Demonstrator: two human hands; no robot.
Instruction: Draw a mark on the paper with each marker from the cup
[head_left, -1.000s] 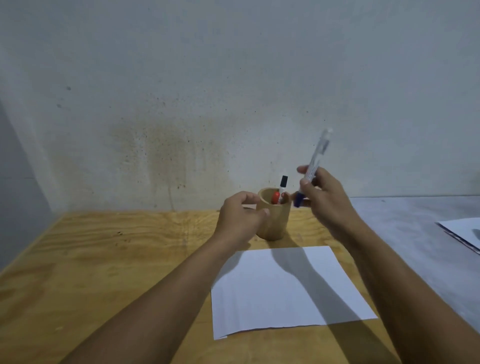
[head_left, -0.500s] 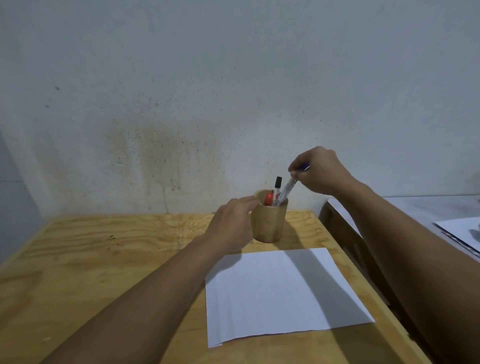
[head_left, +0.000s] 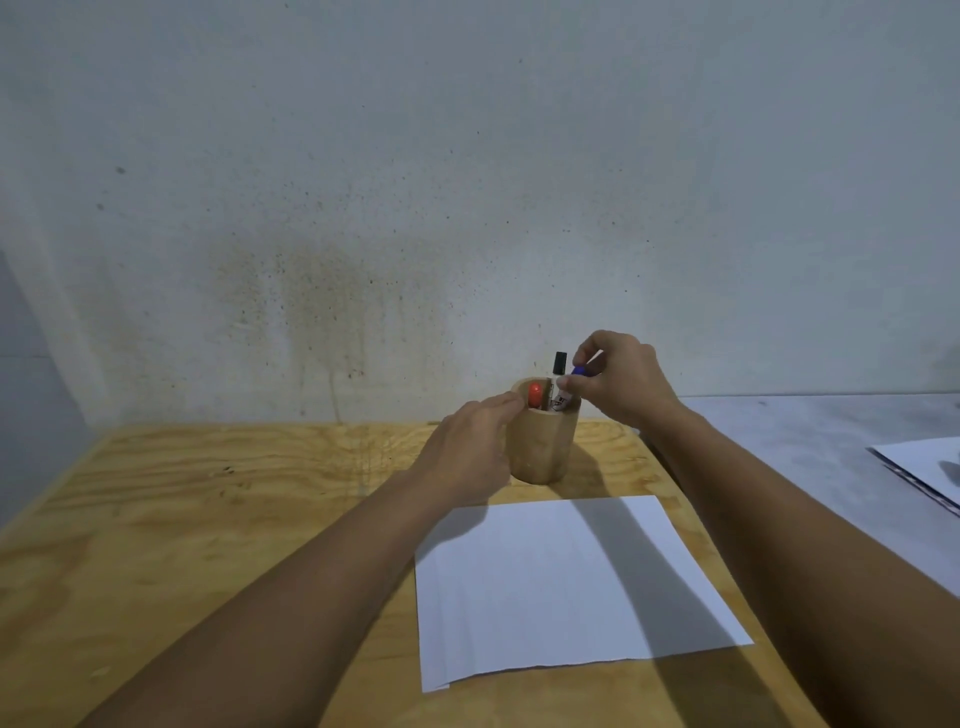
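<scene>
The wooden cup (head_left: 542, 447) stands upright near the far edge of the plywood table (head_left: 208, 519), just beyond the blank white paper (head_left: 561, 587). Three markers stand in it — a red-capped marker (head_left: 535, 395), a black-capped marker (head_left: 559, 362) and a blue-capped marker (head_left: 571, 387). The right hand (head_left: 618, 382) pinches the blue-capped marker's top between thumb and fingertips, its barrel down in the cup. The left hand (head_left: 467, 452) rests against the cup's left side, fingers curled on the rim. To the right, a grey surface (head_left: 810, 441) carries other sheets (head_left: 924, 462) — well apart.
</scene>
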